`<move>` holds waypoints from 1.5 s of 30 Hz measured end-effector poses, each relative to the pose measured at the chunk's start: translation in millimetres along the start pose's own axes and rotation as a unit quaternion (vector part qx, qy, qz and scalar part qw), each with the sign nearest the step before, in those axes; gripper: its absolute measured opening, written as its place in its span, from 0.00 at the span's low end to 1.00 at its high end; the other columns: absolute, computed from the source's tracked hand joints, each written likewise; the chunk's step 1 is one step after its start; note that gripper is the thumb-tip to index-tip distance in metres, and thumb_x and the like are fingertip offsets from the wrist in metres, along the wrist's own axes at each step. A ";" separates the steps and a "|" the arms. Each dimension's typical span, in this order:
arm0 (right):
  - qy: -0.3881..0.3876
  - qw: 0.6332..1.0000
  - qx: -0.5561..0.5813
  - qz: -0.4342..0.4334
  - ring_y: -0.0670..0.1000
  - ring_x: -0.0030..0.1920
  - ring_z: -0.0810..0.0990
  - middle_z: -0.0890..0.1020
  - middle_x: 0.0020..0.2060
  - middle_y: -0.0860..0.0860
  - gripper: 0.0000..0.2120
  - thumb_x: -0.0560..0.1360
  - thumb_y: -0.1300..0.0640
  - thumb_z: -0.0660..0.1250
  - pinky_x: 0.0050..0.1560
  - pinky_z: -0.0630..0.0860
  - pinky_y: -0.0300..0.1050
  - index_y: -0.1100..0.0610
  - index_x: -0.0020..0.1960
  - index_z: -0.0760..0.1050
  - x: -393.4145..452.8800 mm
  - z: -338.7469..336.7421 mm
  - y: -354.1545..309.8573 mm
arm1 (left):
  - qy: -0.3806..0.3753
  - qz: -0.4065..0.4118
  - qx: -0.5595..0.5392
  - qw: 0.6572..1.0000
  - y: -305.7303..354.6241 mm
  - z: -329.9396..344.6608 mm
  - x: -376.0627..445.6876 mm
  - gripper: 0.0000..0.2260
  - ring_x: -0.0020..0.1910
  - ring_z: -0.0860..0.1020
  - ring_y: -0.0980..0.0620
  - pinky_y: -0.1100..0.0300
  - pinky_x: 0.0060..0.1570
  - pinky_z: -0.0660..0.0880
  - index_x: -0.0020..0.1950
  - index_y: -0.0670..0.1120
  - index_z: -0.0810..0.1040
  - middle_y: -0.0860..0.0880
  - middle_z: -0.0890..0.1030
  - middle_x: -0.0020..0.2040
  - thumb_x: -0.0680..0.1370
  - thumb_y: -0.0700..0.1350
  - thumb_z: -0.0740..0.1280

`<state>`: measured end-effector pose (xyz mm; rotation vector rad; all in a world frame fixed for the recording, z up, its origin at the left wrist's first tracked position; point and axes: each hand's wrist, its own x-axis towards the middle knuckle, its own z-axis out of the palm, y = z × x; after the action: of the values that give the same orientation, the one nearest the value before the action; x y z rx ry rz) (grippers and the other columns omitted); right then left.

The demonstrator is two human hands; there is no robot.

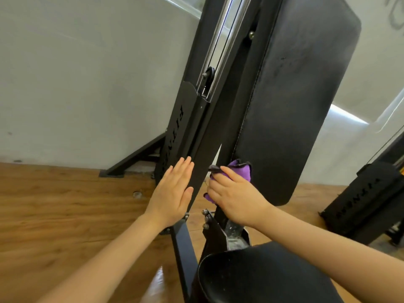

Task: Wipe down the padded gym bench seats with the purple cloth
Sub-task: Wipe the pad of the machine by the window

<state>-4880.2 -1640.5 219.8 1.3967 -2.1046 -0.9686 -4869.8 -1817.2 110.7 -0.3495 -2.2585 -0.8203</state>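
A tall black padded backrest (290,95) rises on the right of a black machine frame, and a round black padded seat (262,274) sits below it at the bottom. My right hand (236,197) grips the bunched purple cloth (240,171) and holds it against the lower left edge of the backrest. My left hand (172,193) is flat, with straight fingers resting against the black steel upright (209,132) beside the pad.
The machine's cable, pulley (209,74) and chrome guide rod run up the upright. A black base strut (135,159) reaches left over the wooden floor (54,204). A second black machine (367,197) stands at the right. A pale wall is behind.
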 end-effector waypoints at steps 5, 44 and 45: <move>0.029 0.999 0.000 -0.034 0.53 0.58 0.77 0.81 0.53 0.50 0.13 0.72 0.53 0.59 0.69 0.61 0.52 0.52 0.52 0.80 4.5 -6.6 36.2 | -0.048 0.048 0.025 0.997 5.6 12.2 -7.6 0.27 0.76 0.51 0.53 0.48 0.73 0.52 0.75 0.42 0.53 0.48 0.55 0.76 0.80 0.52 0.52; 0.085 0.990 -0.031 -0.111 0.56 0.65 0.74 0.78 0.61 0.55 0.27 0.63 0.65 0.72 0.67 0.60 0.56 0.57 0.61 0.77 -8.8 -8.1 76.4 | -0.126 -0.019 -0.011 0.992 23.2 23.4 -7.6 0.43 0.73 0.32 0.62 0.65 0.71 0.34 0.72 0.52 0.30 0.56 0.32 0.74 0.69 0.71 0.50; 0.103 0.992 -0.035 -0.070 0.58 0.65 0.73 0.77 0.62 0.56 0.26 0.63 0.66 0.69 0.66 0.58 0.58 0.57 0.62 0.76 -6.9 -15.9 87.9 | -0.119 -0.021 -0.017 0.993 25.0 23.2 -4.7 0.43 0.74 0.32 0.61 0.64 0.72 0.35 0.72 0.52 0.31 0.56 0.32 0.75 0.70 0.71 0.52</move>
<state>-4920.6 -1617.4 296.3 1.5554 -1.8261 -0.8985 -4867.1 -1783.2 106.1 -0.4358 -2.4814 -0.8808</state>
